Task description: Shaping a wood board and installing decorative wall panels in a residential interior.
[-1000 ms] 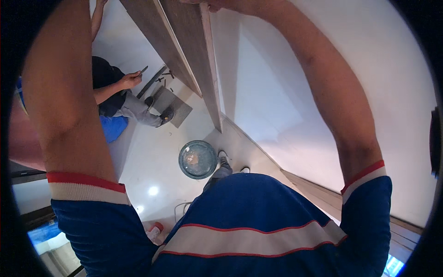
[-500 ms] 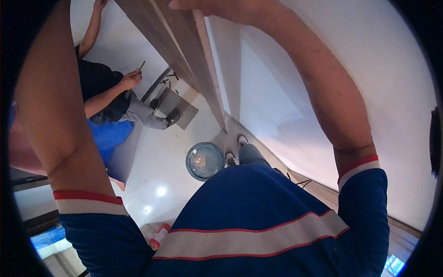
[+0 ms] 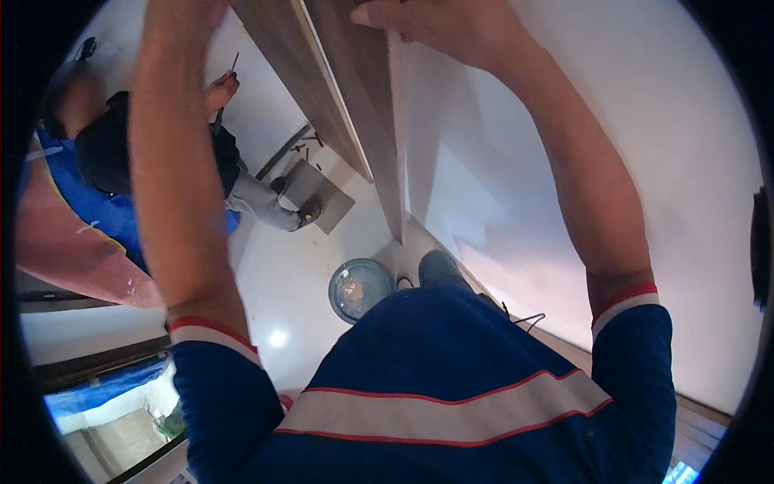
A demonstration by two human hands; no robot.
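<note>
A tall dark wooden panel [image 3: 359, 89] rises in front of me, its pale narrow edge turned to the right. My right hand [image 3: 419, 22] grips that edge near the top, the thumb lying on the brown face. To its left runs a second brown board [image 3: 294, 68], with a bright thin gap between the two. My left hand [image 3: 189, 14] is raised at the upper border of the picture, near the second board's left side. Its fingers are blurred and mostly cut off, so whether it touches the board cannot be made out.
A round bluish bucket or tub [image 3: 361, 290] stands by my feet. At left a person [image 3: 105, 153] in dark clothes holds a thin tool; a grey slab [image 3: 310, 194] lies by their shoe. A white wall [image 3: 500, 169] fills the right. Blue and pinkish sheeting [image 3: 89, 242] covers something at left.
My left arm has swung right, toward the boards. The panel and my right hand have shifted slightly right in view, and the gap between the boards looks brighter. The other person's hand has risen.
</note>
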